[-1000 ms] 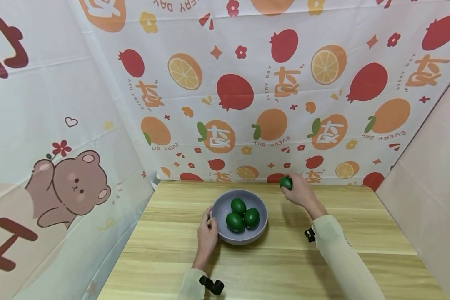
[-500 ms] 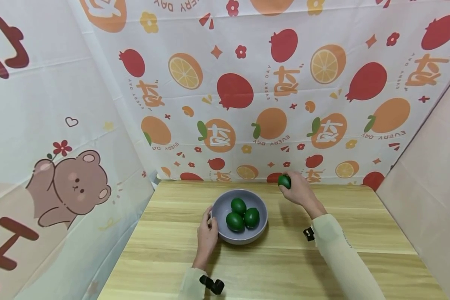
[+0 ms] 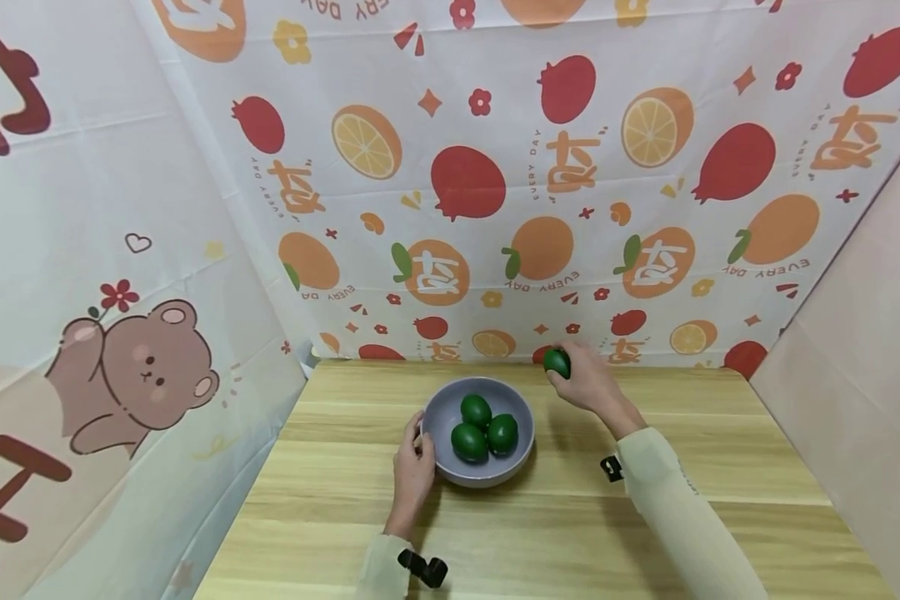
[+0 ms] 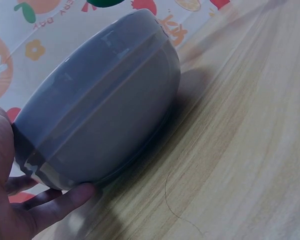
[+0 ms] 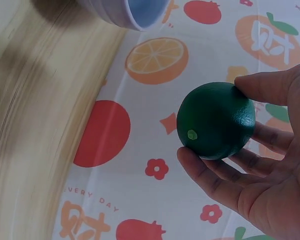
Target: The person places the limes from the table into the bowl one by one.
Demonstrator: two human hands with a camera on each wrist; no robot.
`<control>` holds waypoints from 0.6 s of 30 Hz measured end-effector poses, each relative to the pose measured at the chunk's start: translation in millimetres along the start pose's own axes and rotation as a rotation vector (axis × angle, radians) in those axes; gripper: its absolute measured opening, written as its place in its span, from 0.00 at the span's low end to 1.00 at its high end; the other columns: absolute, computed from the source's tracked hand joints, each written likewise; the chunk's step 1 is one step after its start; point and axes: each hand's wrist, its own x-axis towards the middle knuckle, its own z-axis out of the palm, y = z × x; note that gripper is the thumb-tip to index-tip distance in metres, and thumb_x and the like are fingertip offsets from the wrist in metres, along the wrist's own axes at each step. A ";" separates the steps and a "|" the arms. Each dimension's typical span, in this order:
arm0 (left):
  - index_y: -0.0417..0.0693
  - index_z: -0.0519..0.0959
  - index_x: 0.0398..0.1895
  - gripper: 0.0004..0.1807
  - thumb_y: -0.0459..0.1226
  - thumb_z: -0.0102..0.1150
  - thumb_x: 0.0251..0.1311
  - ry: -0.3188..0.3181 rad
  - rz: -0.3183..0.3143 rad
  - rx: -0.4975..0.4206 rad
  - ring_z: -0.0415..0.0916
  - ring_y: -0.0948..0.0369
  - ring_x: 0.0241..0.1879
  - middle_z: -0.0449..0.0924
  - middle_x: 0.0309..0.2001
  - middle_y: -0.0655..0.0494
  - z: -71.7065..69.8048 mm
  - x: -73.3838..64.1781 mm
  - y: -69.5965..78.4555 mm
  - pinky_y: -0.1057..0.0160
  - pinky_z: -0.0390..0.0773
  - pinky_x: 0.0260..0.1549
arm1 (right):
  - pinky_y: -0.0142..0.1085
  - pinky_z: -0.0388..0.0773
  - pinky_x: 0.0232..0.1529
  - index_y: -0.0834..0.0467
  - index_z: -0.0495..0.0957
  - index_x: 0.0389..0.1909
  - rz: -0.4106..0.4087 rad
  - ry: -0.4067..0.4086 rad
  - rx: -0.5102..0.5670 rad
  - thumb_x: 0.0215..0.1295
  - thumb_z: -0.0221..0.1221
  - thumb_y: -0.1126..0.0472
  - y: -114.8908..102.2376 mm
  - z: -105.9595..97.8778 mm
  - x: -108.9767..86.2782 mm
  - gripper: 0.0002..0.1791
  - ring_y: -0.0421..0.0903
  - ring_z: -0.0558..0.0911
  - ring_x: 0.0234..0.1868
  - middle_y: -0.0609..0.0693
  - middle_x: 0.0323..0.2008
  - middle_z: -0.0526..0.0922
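Observation:
In the head view, my right hand (image 3: 588,379) holds a dark green lime (image 3: 557,362) above the far part of the table, to the right of the bowl. The right wrist view shows this lime (image 5: 215,120) pinched between thumb and fingertips, its pale stem scar visible. A grey-purple bowl (image 3: 483,482) stands on the table with three more limes (image 3: 470,442) lying together inside. My left hand (image 3: 414,468) grips the bowl's left side. In the left wrist view, its fingers (image 4: 72,197) reach round the lower wall of the bowl (image 4: 105,105).
The wooden table (image 3: 322,517) runs back to a fruit-printed cloth (image 3: 525,175), with my right hand close in front of it. Another cloth with a bear print (image 3: 157,375) hangs on the left, and a pale cloth (image 3: 862,350) hangs on the right.
My right hand has moved slightly left with the lime, closer to the bowl. The left hand, the bowl and the limes inside keep their places.

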 end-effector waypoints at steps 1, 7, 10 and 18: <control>0.53 0.66 0.75 0.26 0.37 0.46 0.76 0.001 0.002 0.001 0.79 0.41 0.62 0.71 0.70 0.34 -0.3 -0.2 0.0 0.49 0.86 0.50 | 0.50 0.81 0.47 0.61 0.73 0.62 -0.005 -0.004 -0.003 0.67 0.64 0.56 -1.3 0.4 -0.5 0.26 0.57 0.78 0.49 0.62 0.57 0.78; 0.53 0.66 0.75 0.26 0.37 0.45 0.76 0.005 0.004 0.001 0.78 0.41 0.63 0.70 0.70 0.34 -1.3 -2.6 -2.1 0.48 0.86 0.51 | 0.46 0.81 0.42 0.62 0.74 0.61 -0.053 0.009 -0.013 0.66 0.64 0.57 -9.3 2.1 -3.8 0.25 0.55 0.79 0.46 0.61 0.55 0.79; 0.53 0.66 0.75 0.26 0.37 0.45 0.76 0.010 -0.006 0.000 0.78 0.41 0.63 0.71 0.70 0.34 -1.7 -3.1 -2.9 0.48 0.86 0.51 | 0.44 0.81 0.41 0.62 0.75 0.61 -0.074 0.013 -0.009 0.65 0.65 0.57 -14.9 2.7 -4.5 0.25 0.55 0.79 0.46 0.61 0.55 0.79; 0.53 0.67 0.75 0.26 0.36 0.46 0.75 0.009 -0.001 -0.008 0.79 0.40 0.61 0.71 0.70 0.33 -1.3 -2.8 -0.6 0.49 0.87 0.46 | 0.46 0.81 0.41 0.60 0.74 0.63 -0.080 0.020 -0.025 0.66 0.65 0.57 -25.4 4.9 -4.8 0.26 0.56 0.79 0.48 0.62 0.58 0.78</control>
